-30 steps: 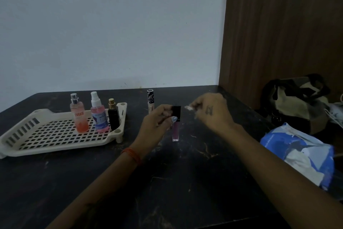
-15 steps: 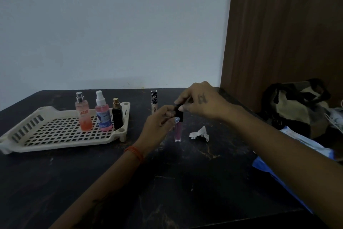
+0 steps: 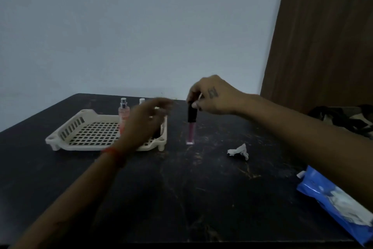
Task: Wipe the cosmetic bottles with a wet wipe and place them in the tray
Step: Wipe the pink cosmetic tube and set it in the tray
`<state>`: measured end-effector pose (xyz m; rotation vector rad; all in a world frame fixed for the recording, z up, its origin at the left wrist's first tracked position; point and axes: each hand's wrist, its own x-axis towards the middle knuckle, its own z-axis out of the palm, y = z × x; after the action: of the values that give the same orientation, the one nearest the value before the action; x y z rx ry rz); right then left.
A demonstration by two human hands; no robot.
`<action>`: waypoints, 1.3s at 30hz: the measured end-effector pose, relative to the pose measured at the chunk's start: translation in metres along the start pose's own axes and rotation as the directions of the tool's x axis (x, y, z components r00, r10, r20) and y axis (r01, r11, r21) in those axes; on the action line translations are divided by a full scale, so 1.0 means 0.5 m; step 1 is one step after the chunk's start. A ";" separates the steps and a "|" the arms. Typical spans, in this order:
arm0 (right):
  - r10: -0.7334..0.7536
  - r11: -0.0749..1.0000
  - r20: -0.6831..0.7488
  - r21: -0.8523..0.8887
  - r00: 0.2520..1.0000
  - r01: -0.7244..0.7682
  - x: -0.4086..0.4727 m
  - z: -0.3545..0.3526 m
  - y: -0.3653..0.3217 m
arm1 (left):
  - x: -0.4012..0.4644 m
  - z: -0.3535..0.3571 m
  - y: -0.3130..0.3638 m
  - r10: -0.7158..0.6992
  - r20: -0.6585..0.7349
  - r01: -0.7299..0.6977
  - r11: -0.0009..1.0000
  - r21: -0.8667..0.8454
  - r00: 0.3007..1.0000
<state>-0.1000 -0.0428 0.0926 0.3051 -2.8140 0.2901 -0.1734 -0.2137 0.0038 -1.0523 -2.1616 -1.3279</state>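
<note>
Right hand (image 3: 214,97) grip pinching lip gloss tube (image 3: 190,125) cap alone, left hand (image 3: 148,121) now released, blurred, fingers spread, hiding tray (image 3: 66,137) bottles mid-frame.

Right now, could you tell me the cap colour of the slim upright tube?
Black, on the pink lip-gloss tube; head view.

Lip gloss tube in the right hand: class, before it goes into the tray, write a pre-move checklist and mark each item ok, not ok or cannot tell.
1. Right hand grips the lip gloss tube by its black cap: ok.
2. Tube upright: ok.
3. Tube wiped all over: cannot tell.
4. Tray has bare floor on its left side: ok.
5. Left hand out of the path to the tray: not ok, it is blurred in front of the tray's right end.
6. Used wipe put down on the table: ok.
</note>
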 end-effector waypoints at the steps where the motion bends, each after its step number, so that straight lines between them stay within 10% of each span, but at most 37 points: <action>1: -0.042 0.999 -0.005 0.023 0.999 0.042 0.016 -0.004 -0.026 | 0.000 -0.043 -0.015 -0.035 -0.085 0.031 0.999 -0.044 0.996; 8: -0.200 0.979 -0.110 0.025 0.974 0.204 0.192 0.032 -0.187 | -0.004 -0.215 -0.166 -0.285 -0.426 0.247 0.959 -0.142 0.859; 39: -0.157 0.987 -0.005 -0.036 0.988 0.157 0.355 0.226 -0.234 | -0.023 -0.205 -0.224 -0.296 -0.390 0.363 0.926 0.108 0.872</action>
<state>-0.2681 -0.2123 0.0614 0.5135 -2.7640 0.2050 -0.2570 -0.3383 -0.0208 -0.3316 -2.1747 -1.3140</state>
